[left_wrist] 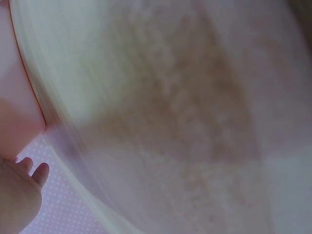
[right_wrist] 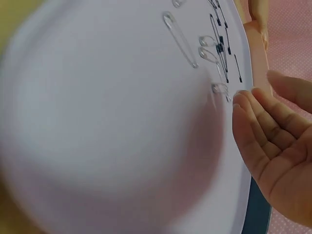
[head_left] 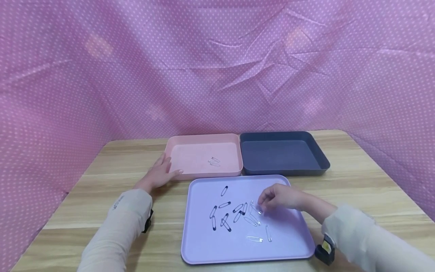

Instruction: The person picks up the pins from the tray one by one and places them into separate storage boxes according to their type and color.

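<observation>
Silver safety pins (head_left: 253, 218) and black safety pins (head_left: 225, 223) lie loose on the lilac tray (head_left: 210, 249). My right hand (head_left: 276, 197) hovers over the tray's right half, fingertips close to the silver pins. In the right wrist view its fingers (right_wrist: 265, 117) bend loosely, the thumb stands apart, and no pin shows between them. At the front left corner of the pink tray (head_left: 204, 175), my left hand (head_left: 159, 174) touches the rim with fingers extended. Several silver pins (head_left: 214, 162) lie inside that pink tray.
A dark blue tray (head_left: 282, 155) stands at the back right, beside the pink one. All the trays sit on a wood-grain table (head_left: 367, 189). Pink dotted cloth (head_left: 217, 75) hangs behind and along both sides.
</observation>
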`<state>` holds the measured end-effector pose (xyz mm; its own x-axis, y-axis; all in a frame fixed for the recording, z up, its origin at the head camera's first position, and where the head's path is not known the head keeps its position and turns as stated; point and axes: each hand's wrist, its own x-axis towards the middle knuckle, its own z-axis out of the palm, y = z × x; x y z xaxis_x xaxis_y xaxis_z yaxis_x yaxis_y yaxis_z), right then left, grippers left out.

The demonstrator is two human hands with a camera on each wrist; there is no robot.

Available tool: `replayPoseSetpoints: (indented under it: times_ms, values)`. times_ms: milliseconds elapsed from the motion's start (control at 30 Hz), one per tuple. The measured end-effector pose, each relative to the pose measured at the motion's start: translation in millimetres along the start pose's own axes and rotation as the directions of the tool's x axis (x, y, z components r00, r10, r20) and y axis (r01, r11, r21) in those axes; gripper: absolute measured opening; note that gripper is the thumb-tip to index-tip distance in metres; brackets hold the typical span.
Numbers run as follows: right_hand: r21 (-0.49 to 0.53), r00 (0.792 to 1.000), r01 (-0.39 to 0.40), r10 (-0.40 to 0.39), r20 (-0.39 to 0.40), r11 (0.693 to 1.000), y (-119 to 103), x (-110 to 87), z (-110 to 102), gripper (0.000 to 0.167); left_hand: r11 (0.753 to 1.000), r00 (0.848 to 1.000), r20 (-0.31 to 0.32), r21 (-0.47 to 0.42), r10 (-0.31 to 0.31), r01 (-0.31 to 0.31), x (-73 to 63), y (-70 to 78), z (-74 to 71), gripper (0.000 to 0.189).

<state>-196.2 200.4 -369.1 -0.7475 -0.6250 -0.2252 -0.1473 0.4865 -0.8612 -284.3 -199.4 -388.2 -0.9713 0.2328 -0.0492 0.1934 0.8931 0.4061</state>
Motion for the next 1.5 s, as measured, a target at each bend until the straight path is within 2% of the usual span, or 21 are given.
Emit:
replayPoseSetpoints:
  times_ms: [133, 367, 600, 800, 967, 1200, 1500]
  values:
    - [0.015, 0.999, 0.001, -0.002, 0.034, 1.0, 0.3, -4.5, 4.4, 0.016, 1.0, 1.0, 0.002, 0.001, -0.001, 0.001, 0.2, 1.2, -0.5, 0.089]
    - [0.024, 0.999, 0.021, -0.022, 0.041, 0.999, 2.5, -9.0, 8.3, 0.019, 1.0, 1.0, 0.004, 0.0, 0.006, -0.005, -0.1, 2.1, -1.0, 0.088]
    - [-0.048, 0.994, 0.09, -0.086, 0.065, 0.995, 10.0, -11.3, 11.8, 0.019, 1.0, 1.0, 0.003, 0.003, 0.021, -0.021, 0.8, 0.5, 1.0, 0.09]
    - [-0.088, 0.988, 0.119, -0.109, 0.107, 0.989, 8.9, -11.3, 15.0, 0.021, 1.0, 1.0, 0.001, 0.008, 0.023, -0.023, -3.2, -3.2, -4.3, 0.089]
    - [-0.176, 0.981, 0.153, -0.128, 0.144, 0.972, 7.9, -16.6, 14.3, 0.021, 1.0, 1.0, 0.004, -0.007, 0.026, -0.026, -1.0, -1.4, -4.9, 0.088]
    - [-0.274, 0.964, 0.241, -0.195, 0.183, 0.931, 7.2, -19.1, 18.5, 0.018, 1.0, 1.0, 0.011, -0.028, 0.012, -0.012, -1.4, 3.1, -5.3, 0.087]
    - [-0.304, 0.949, 0.29, -0.233, 0.212, 0.907, 7.5, -18.5, 21.0, 0.016, 1.0, 1.0, 0.017, 0.003, 0.005, -0.005, -0.2, 0.9, -3.8, 0.088]
